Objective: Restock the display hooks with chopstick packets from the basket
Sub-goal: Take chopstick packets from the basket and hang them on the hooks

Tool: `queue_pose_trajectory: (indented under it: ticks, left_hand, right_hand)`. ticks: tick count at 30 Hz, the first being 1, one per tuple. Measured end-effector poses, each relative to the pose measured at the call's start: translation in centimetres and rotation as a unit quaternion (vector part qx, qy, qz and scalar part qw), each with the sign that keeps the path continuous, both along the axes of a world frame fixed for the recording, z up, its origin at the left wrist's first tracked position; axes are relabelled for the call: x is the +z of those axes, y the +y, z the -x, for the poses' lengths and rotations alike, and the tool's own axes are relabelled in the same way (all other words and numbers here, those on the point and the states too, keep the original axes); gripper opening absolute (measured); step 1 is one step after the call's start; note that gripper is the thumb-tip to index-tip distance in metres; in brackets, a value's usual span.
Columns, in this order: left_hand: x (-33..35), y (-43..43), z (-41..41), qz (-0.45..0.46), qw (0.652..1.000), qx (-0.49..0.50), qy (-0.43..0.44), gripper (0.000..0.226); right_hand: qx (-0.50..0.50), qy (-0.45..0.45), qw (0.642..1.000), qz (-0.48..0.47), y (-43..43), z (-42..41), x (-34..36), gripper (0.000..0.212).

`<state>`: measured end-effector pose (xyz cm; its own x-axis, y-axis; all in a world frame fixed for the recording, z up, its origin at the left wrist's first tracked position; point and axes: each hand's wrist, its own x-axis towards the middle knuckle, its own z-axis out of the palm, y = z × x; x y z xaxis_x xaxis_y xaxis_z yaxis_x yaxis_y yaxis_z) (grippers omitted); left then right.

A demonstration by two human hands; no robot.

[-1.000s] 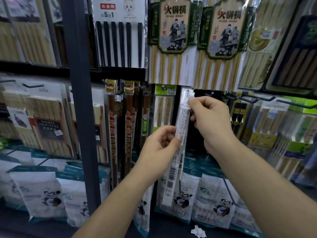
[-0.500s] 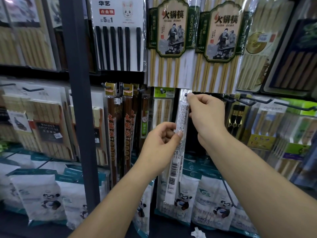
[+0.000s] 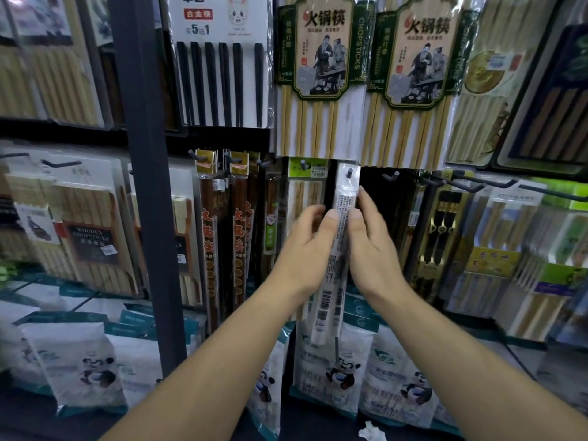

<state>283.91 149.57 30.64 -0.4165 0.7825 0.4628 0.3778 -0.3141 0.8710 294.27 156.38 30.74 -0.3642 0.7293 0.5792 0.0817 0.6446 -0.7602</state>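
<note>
This packet [image 3: 343,198] already hangs from its hook [image 3: 349,173], so I judge this one nearly done. The basket is out of view, so I can't say how many remain. My right hand [image 3: 375,249] lies against the packet's right edge, fingers straight, thumb on its face. My left hand [image 3: 305,249] has its thumb on the left edge; whether its blurred fingers pinch the packet I cannot tell. Above, green packs [image 3: 321,58] read "火锅筷" and "CHOPSTICKS"; a box at left [image 3: 90,238] reads "WOODEN CHOPSTICKS".
</note>
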Motion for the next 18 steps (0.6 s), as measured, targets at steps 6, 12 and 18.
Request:
queue_pose_trajectory:
  ticks: [6,12,18]
  left_hand:
    - [-0.3,2.7,-1.4,0.000,0.986,-0.105,-0.129,0.038]
    - [-0.9,4.1,-1.1,-0.014,0.984,-0.101,-0.149,0.049]
    - [-0.1,5.7,-0.6,0.006,0.978,-0.093,-0.186,0.053]
  right_hand:
    - [0.112,0.037,0.990,0.072,1.0,1.6,-2.6,0.076]
    - [0.148,0.069,0.979,0.118,2.5,2.7,-3.2,0.079]
    - [0.158,0.104,0.966,0.177,4.1,4.1,-2.6,0.082]
